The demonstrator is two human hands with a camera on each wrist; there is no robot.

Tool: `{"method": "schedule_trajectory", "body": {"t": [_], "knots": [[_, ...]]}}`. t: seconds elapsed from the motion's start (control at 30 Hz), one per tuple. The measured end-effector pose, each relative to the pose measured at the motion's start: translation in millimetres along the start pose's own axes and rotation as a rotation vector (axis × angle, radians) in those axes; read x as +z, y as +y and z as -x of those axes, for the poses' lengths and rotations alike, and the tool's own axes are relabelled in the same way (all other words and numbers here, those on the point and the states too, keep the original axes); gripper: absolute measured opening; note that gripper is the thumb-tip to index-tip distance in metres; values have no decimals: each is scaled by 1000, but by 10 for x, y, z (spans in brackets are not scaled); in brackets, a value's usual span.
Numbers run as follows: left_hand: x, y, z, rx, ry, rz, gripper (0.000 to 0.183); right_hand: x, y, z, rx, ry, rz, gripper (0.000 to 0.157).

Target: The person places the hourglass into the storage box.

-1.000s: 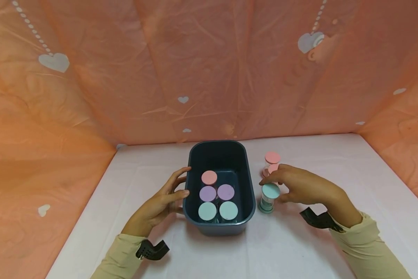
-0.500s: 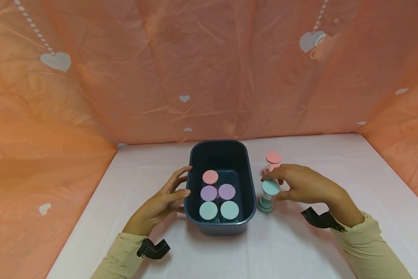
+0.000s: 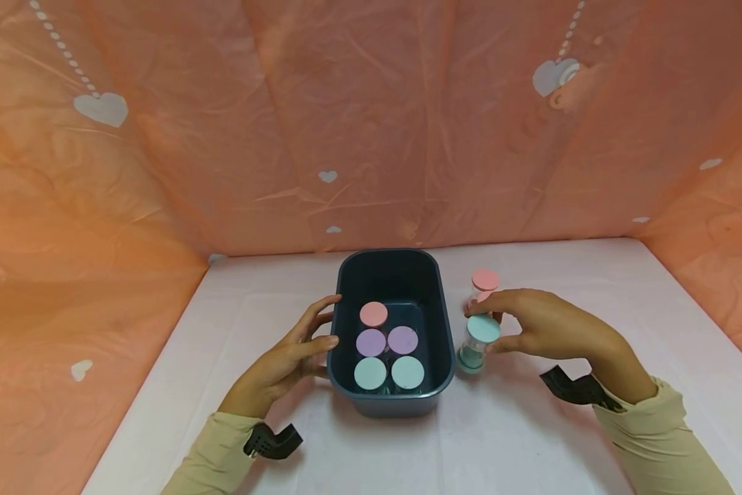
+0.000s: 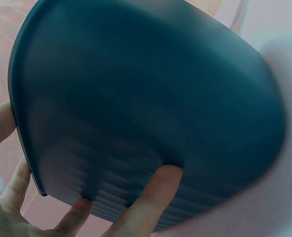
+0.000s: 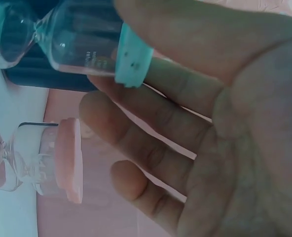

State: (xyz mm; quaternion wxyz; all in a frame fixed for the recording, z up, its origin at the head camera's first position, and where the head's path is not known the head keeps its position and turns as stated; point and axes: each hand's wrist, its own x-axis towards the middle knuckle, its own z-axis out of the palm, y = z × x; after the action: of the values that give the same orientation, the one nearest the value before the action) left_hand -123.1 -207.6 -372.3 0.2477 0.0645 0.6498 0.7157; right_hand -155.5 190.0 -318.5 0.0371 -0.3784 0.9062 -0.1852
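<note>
My right hand (image 3: 544, 323) pinches a teal-capped hourglass (image 3: 472, 347) near its top, between thumb and fingers. The hourglass leans slightly, its base close to the white table beside the bin. In the right wrist view, the printed glass bulb and teal cap (image 5: 133, 59) show close up, with the lower fingers extended past it. My left hand (image 3: 290, 354) rests against the left side of a dark blue bin (image 3: 395, 405), fingertips at the rim and on the ribbed outer wall (image 4: 151, 98). Inside the bin stand several hourglasses, with pink (image 3: 373, 314), purple (image 3: 371, 342) and mint (image 3: 370, 373) caps.
Pink-capped hourglasses (image 3: 485, 280) stand on the table (image 3: 500, 447) behind my right hand, partly hidden by it; one pink hourglass (image 5: 69, 158) shows in the right wrist view. An orange sheet (image 3: 377, 137) with hearts hangs behind and at both sides.
The top of the teal hourglass has moved slightly up and away from me with my right hand, and it leans more. My left hand and the bin have hardly moved.
</note>
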Motion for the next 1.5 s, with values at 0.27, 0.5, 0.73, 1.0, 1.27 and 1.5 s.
{"method": "schedule_trajectory", "body": {"t": [0.27,0.5,0.73,1.0,1.27,1.5], "knots": [[1,-7,-10,2,-4,-8,70,1,1,21,13,67,-61,54],[-8,-4,-4,8,1,-16,69,-7,-4,19,-9,149,-71,46],[-9,-15,1,10,6,-10,70,-14,-25,18,-11,213,-79,44],[-12,-15,-13,12,1,-10,69,-23,-56,8,6,280,-75,41],[-11,-8,-11,7,1,-15,70,-26,-75,-3,-43,379,-122,45],[-8,-2,-15,6,0,-16,69,-38,-97,-14,-58,430,-126,48]]}}
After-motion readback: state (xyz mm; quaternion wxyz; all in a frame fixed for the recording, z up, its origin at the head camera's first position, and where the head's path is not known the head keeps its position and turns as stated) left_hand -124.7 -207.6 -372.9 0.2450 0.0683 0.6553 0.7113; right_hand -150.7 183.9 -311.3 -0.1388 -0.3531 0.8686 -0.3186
